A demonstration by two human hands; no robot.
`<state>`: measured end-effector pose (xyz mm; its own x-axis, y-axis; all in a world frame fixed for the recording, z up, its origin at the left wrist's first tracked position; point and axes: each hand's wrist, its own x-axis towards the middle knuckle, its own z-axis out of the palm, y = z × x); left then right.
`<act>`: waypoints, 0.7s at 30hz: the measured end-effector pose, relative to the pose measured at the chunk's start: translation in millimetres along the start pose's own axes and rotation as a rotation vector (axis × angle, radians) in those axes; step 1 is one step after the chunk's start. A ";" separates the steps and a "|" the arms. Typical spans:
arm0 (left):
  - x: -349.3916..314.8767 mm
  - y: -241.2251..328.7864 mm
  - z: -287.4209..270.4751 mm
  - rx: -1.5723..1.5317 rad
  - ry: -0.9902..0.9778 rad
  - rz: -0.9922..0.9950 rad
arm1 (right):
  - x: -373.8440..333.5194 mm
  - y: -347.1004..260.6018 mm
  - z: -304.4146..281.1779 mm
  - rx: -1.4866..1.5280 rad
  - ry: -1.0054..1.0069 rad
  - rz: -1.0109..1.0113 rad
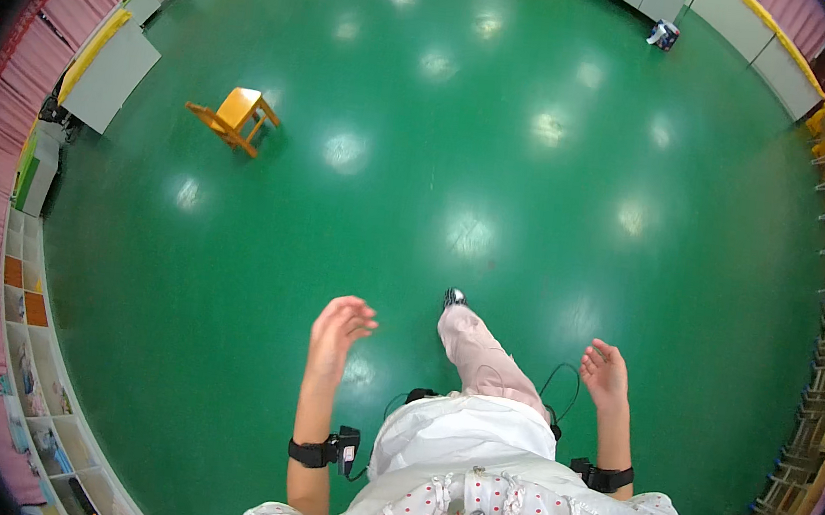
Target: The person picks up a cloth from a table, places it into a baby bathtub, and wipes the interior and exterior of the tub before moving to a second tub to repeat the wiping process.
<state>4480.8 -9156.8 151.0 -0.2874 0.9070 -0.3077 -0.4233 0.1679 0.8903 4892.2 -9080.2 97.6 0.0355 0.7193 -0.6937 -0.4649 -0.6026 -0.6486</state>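
Observation:
My left hand (336, 333) is held out over the green floor (417, 218), its fingers apart and loosely bent, with nothing in it. On the other side, my right hand (606, 372) is also raised in the air, fingers apart and slightly curled, holding nothing. Neither hand touches anything. Between them, one leg in pale pink trousers (483, 352) stretches forward, ending in a dark shiny shoe (455, 298). Black bands with small boxes circle my forearms, the left band (315, 452) and the right band (608, 477).
A small yellow wooden chair (238, 117) stands ahead to the left. White open shelves (45, 360) line the left side, with a pale cabinet (113, 75) beyond. Stacked chairs (815, 400) run along the right. A dark and white package (663, 35) lies far ahead, near low cabinets.

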 end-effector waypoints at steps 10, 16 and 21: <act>171.5 127.9 -66.1 -0.309 0.410 0.333 | 194.4 -112.6 378.0 -0.208 -0.590 -0.010; 341.5 214.4 -116.7 -0.320 0.616 0.405 | 306.3 -142.2 574.0 -0.687 -0.887 -0.375; 495.3 399.7 -41.4 -0.330 0.091 0.787 | 429.2 -203.3 644.4 -0.890 -0.644 -0.358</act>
<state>4133.6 -8656.4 340.5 -0.6643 0.6754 0.3203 -0.2963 -0.6313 0.7167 4431.8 -8426.3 133.4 -0.5371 0.7869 -0.3038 0.2777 -0.1751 -0.9446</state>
